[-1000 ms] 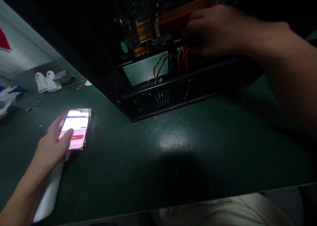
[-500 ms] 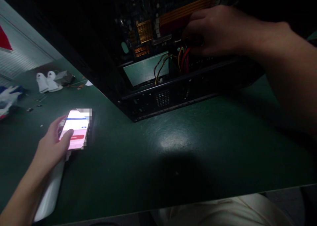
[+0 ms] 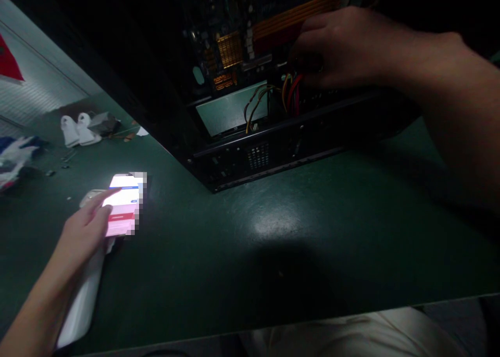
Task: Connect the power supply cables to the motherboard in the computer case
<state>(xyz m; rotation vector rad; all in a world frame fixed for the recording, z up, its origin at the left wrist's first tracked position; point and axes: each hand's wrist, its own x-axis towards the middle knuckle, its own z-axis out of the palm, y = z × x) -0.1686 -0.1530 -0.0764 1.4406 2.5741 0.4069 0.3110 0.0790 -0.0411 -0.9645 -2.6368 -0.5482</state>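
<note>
On the left, my left hand point(image 3: 86, 226) reaches over a lit phone point(image 3: 124, 211), its index finger stretched across the screen and its thumb at the near-left edge. Under that hand lies a long white object point(image 3: 84, 305). My right hand point(image 3: 336, 47) is inside an open black computer case point(image 3: 250, 148), fingers curled just above red and yellow wires point(image 3: 292, 94). Its fingertips are in deep shadow, so what they hold cannot be made out. Behind them are orange-yellow ribbon-like wires point(image 3: 300, 15) and a gold heatsink point(image 3: 229, 50).
The green table point(image 3: 179, 263) has a white item with two loops point(image 3: 76, 130), a grey block point(image 3: 103, 123) and small parts at the back left. A blurred blue and white bundle point(image 3: 17, 156) lies at the left edge. My legs point(image 3: 351, 336) show below the table edge.
My left thumb has moved back from over the phone's screen to its edge, and the index finger now stretches across the screen. My right hand stays nearly where it was.
</note>
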